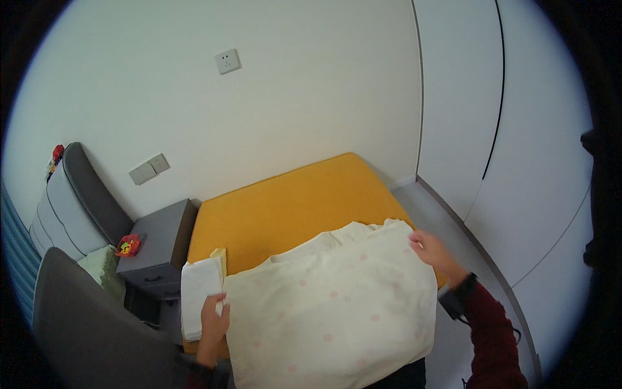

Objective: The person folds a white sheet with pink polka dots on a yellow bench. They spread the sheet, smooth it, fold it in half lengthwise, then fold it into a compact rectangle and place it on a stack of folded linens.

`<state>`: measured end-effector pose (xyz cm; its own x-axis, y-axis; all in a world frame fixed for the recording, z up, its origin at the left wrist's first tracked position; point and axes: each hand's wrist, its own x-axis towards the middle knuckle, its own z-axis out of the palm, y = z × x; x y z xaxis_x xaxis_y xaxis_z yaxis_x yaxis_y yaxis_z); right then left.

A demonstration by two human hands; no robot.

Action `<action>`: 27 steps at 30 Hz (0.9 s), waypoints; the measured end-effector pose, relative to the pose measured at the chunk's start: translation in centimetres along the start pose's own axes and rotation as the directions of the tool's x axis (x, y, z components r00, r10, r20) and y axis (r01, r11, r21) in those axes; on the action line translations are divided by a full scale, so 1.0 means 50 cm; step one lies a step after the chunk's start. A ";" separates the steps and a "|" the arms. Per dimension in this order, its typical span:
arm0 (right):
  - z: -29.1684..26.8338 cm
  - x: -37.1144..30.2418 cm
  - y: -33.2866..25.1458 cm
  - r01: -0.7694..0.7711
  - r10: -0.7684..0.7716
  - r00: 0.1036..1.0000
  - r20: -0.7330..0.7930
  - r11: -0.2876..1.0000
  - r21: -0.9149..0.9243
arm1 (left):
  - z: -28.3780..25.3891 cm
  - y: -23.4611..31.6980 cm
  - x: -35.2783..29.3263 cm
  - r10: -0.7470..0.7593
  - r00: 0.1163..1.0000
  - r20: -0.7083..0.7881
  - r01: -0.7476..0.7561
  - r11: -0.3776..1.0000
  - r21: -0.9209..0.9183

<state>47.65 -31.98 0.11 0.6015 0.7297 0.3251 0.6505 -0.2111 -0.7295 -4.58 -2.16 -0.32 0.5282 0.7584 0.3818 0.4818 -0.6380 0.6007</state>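
Observation:
A cream cloth with faint pink spots [334, 295] is spread across the near part of the mustard-covered bed [278, 207], its lower edge hanging toward me. Along its far edge a second layer shows, rumpled. My right hand [433, 253] is closed at the cloth's far right corner, thumb and fingers pinched together on it. At the cloth's left edge is my left hand [215, 323], its fingers closed on the border. Just beyond that hand lies a folded white cloth [201, 295], with a pale yellow folded piece [220, 258] showing at its far end.
A grey nightstand [159, 230] stands left of the bed, bearing a small red basket [128, 246] with yellow and green bits. A grey upholstered chair or bed end [84, 324] rises at the near left. White wardrobe doors [518, 162] line the right.

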 end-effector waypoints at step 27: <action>-0.047 0.291 -0.078 0.271 -0.219 0.962 0.165 0.846 -0.459 | 0.094 0.087 0.413 0.152 0.970 0.191 -0.200 0.943 0.265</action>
<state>54.96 -22.09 9.10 0.3595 0.8553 0.3731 0.9264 -0.2792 -0.2525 11.71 10.12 6.88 0.7189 0.6131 0.3277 0.5341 -0.7888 0.3042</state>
